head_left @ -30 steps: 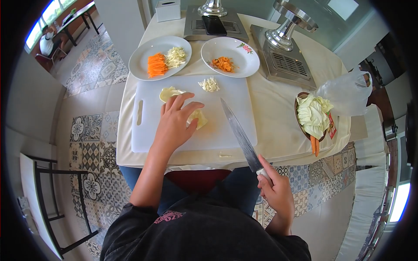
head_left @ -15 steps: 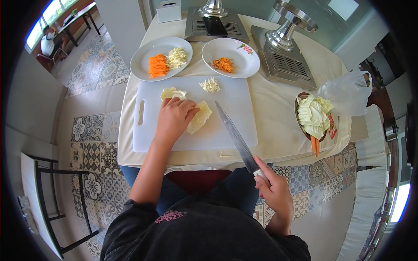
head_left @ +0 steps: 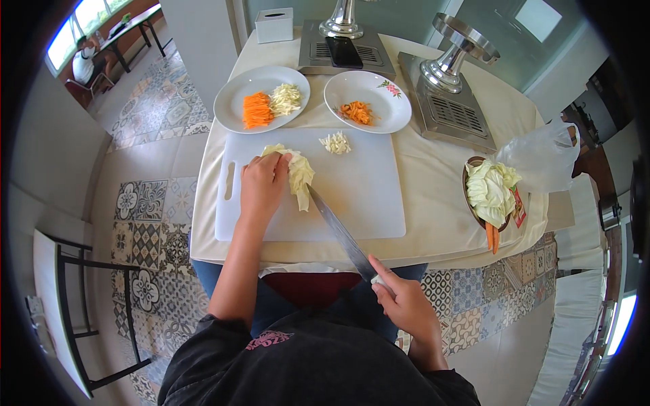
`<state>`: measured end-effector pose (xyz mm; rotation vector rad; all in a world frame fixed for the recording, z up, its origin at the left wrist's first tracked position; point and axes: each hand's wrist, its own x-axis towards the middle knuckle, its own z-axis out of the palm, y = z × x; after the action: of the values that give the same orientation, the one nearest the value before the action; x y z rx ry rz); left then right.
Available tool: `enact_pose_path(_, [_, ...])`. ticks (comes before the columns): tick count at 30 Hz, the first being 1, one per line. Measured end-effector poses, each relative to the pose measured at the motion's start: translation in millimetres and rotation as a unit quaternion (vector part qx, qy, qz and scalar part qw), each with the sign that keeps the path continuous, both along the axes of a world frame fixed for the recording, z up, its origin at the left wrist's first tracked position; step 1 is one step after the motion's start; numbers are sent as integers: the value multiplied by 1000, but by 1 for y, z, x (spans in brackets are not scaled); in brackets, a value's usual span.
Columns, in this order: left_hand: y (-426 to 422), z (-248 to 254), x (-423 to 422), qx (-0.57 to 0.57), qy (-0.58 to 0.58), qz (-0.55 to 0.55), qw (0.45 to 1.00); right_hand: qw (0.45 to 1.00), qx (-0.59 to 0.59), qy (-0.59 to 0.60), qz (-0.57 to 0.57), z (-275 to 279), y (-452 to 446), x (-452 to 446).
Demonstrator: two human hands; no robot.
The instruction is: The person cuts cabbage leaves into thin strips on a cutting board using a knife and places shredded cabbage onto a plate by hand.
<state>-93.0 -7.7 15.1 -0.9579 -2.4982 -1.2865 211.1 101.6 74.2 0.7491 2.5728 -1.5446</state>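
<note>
My left hand (head_left: 263,181) is closed on pale cabbage leaves (head_left: 300,177) at the left of the white cutting board (head_left: 365,210). In my right hand (head_left: 403,298) is the handle of a large knife (head_left: 340,233), its blade slanting up-left and its tip at the edge of the leaves. A small pile of white strips (head_left: 335,142) lies near the board's top edge. Behind the board, one plate (head_left: 233,82) holds carrot strips (head_left: 257,110) and pale shreds (head_left: 285,99); a flowered plate (head_left: 399,106) holds orange shreds (head_left: 357,113).
At the right, a brown bowl (head_left: 468,177) holds cabbage (head_left: 490,192) and carrots, beside a plastic bag (head_left: 542,157). Two metal stoves (head_left: 443,101) stand at the back, one with a phone (head_left: 344,52) on it, near a tissue box (head_left: 274,26). A person (head_left: 84,63) sits far left.
My left hand closed on the leaves and drew them together. The knife has moved left, bringing its tip to them. The whole view has shifted slightly.
</note>
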Motion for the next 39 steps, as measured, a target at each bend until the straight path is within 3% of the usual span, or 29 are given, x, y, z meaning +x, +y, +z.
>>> enact_pose_path(2, [-5,3,-2,15,5,-6,1000,1000,4,21,6,-3,-2,-1])
enact_pose_path(5, [-1,-1,0,139,-156,-59,976,999,8,47,19,-9,0,0])
enact_pose_path(8, [1,5,-5,139,-251,-85,954,999,-14,25,36,-1,4,4])
enact_pose_path(11, [-3,35,-10,-11,-215,-134,967,999,-31,2,37,13,11,14])
enact_pose_path(14, [0,56,-13,-157,-205,-210,943,999,-34,-9,3,20,24,33])
enact_pose_path(20, [30,16,15,-124,-93,-236,959,993,-40,18,-114,19,28,38])
enact_pose_path(24, [40,2,39,-103,21,-135,985,995,-2,28,-99,15,23,30])
enact_pose_path(30, [35,3,41,41,65,-101,992,996,33,17,-76,10,21,26])
enact_pose_path(36, [2,17,56,-4,150,-72,986,995,31,35,-83,13,20,23])
enact_pose_path(39, [1,5,63,-12,118,-110,987,995,43,45,-82,9,23,24])
